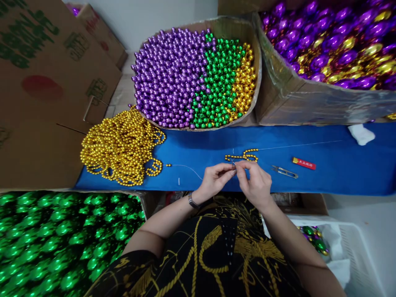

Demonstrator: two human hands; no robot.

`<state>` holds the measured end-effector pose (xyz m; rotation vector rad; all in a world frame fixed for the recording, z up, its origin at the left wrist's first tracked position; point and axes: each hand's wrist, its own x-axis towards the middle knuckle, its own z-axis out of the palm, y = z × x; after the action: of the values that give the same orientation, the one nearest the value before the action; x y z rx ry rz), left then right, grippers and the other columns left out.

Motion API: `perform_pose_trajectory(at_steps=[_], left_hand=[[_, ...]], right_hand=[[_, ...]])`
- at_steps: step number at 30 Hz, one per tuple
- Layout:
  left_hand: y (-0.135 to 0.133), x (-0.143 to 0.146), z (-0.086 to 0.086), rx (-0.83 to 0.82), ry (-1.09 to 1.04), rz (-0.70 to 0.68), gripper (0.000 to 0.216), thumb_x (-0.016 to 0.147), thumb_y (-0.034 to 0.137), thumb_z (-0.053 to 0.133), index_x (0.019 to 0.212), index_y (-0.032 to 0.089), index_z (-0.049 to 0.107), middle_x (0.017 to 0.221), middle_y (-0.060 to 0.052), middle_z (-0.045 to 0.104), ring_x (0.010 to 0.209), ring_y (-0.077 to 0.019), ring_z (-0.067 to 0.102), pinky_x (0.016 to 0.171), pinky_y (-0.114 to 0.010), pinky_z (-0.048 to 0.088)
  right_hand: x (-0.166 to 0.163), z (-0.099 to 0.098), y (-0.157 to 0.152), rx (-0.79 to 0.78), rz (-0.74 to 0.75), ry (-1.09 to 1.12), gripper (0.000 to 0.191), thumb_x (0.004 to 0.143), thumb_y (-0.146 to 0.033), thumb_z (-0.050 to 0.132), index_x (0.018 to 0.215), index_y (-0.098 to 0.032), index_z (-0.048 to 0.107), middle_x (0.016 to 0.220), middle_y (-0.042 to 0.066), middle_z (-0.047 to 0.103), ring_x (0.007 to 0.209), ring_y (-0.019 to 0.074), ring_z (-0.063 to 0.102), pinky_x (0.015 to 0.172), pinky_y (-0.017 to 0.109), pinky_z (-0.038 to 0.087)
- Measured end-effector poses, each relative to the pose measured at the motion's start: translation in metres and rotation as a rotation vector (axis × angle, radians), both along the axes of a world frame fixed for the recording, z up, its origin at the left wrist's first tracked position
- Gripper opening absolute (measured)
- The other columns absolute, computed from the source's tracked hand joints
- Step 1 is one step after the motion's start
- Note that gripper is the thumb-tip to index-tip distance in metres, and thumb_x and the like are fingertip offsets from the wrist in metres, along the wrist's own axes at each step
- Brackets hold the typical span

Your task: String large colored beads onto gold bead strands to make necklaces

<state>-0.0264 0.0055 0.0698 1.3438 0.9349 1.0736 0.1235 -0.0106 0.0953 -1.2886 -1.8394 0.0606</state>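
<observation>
My left hand and my right hand meet fingertip to fingertip over the front of the blue tabletop, both in a pinch. A thin white thread runs from the gold bead garland on the left to my left hand. What shows between the fingertips is a tiny bit of thread; its exact shape is hidden. Just beyond my fingers lies a short string of gold beads, with a thin thread stretching off to the right. Thread snips and a red lighter lie right of my right hand.
Behind the blue cloth stands a box of loose purple, green and gold beads. A larger box holds purple and gold beads. Large green beads fill the lower left. A white basket sits lower right; cardboard boxes stand left.
</observation>
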Motion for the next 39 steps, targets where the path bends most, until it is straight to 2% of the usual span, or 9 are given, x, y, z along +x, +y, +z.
perform_pose_trajectory(at_steps=[10,16,22,26,28,32,34,36,39], left_hand=[[0.0,-0.002,-0.001,0.066,0.099,-0.001,0.018,0.087,0.031,0.066,0.094,0.017,0.074,0.093,-0.007,0.078,0.08,-0.016,0.072,0.074,-0.028,0.059],[0.0,-0.006,0.005,0.302,0.299,-0.021,0.02,0.092,0.028,0.06,0.104,0.018,0.073,0.095,-0.008,0.076,0.084,-0.0171,0.071,0.076,-0.03,0.057],[0.002,-0.011,0.009,0.542,0.638,-0.031,0.027,0.097,0.023,0.048,0.108,0.019,0.071,0.08,-0.007,0.071,0.069,-0.0143,0.064,0.064,-0.026,0.05],[0.003,-0.013,0.011,0.603,0.806,-0.076,0.028,0.096,0.019,0.045,0.104,0.019,0.072,0.076,-0.007,0.069,0.068,-0.015,0.061,0.061,-0.026,0.047],[0.005,-0.014,0.015,0.554,0.717,-0.119,0.026,0.096,0.021,0.048,0.106,0.02,0.071,0.081,-0.007,0.071,0.072,-0.0151,0.064,0.066,-0.027,0.05],[0.017,-0.02,0.034,0.339,0.359,-0.164,0.019,0.094,0.029,0.057,0.1,0.019,0.071,0.1,-0.009,0.071,0.081,-0.0142,0.067,0.071,-0.027,0.055],[0.026,-0.022,0.048,0.229,0.2,-0.175,0.019,0.092,0.032,0.06,0.093,0.017,0.071,0.122,-0.013,0.065,0.085,-0.0142,0.068,0.069,-0.027,0.057],[0.035,-0.021,0.064,0.131,0.057,-0.223,0.019,0.09,0.033,0.062,0.089,0.016,0.071,0.144,-0.014,0.051,0.085,-0.0138,0.069,0.067,-0.027,0.059],[0.049,-0.015,0.092,0.036,-0.127,-0.323,0.019,0.089,0.034,0.064,0.088,0.016,0.069,0.153,-0.011,0.043,0.079,-0.0121,0.071,0.067,-0.027,0.06]], right_hand=[[-0.001,0.001,0.0,0.0,0.012,-0.005,0.005,0.094,-0.018,0.056,0.094,-0.02,0.06,0.086,0.004,0.074,0.076,0.0138,0.071,0.072,0.026,0.057],[0.005,0.0,0.002,-0.087,0.009,0.053,0.009,0.095,-0.024,0.056,0.096,-0.021,0.065,0.09,0.004,0.075,0.08,0.0147,0.072,0.076,0.027,0.057],[0.003,0.002,0.007,-0.208,0.054,0.07,0.01,0.096,-0.025,0.051,0.092,-0.021,0.059,0.09,0.004,0.072,0.081,0.0144,0.069,0.075,0.028,0.055],[0.002,0.007,0.012,-0.275,0.095,0.177,0.016,0.097,-0.026,0.044,0.084,-0.021,0.051,0.101,0.009,0.067,0.099,0.0177,0.065,0.083,0.032,0.053],[0.014,0.006,0.019,-0.264,0.057,0.25,0.017,0.098,-0.029,0.043,0.086,-0.021,0.052,0.106,0.01,0.065,0.102,0.0187,0.063,0.085,0.034,0.052],[0.055,-0.011,0.042,-0.192,-0.214,0.24,0.019,0.098,-0.037,0.044,0.092,-0.021,0.052,0.097,0.009,0.066,0.09,0.0192,0.062,0.082,0.035,0.048],[0.069,-0.026,0.054,-0.176,-0.295,0.135,0.022,0.097,-0.039,0.044,0.089,-0.021,0.051,0.089,0.008,0.064,0.085,0.0201,0.06,0.078,0.034,0.046],[0.075,-0.04,0.064,-0.191,-0.309,0.036,0.025,0.097,-0.04,0.042,0.087,-0.02,0.052,0.086,0.009,0.063,0.082,0.0207,0.059,0.075,0.033,0.045],[0.074,-0.056,0.073,-0.251,-0.333,-0.05,0.028,0.097,-0.041,0.039,0.087,-0.02,0.054,0.087,0.009,0.062,0.079,0.02,0.056,0.07,0.031,0.042]])
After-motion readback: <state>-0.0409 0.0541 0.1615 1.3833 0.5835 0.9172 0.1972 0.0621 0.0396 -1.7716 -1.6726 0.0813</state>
